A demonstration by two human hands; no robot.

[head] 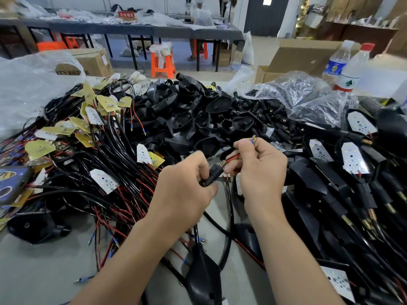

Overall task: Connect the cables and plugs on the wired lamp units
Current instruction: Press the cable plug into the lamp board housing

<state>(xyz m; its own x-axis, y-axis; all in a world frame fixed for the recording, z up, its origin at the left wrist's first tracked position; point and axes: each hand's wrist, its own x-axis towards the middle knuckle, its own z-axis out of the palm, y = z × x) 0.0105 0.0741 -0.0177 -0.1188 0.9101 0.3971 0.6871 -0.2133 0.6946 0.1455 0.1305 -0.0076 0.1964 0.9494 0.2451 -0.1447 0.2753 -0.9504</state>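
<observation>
Head view: above the tabletop [44,271], the left hand [185,186] pinches a black plug sleeve [212,176] in its grip. The right hand [259,170] pinches the red wire [232,158] behind its brass terminal [222,164] — light, limp stuff, probably best held close to the stiff tip.

The scene is evenly lit by soft overhead light; glare is caught on the plastic bags [308,95] far right, and the edges are bent and blurred
</observation>
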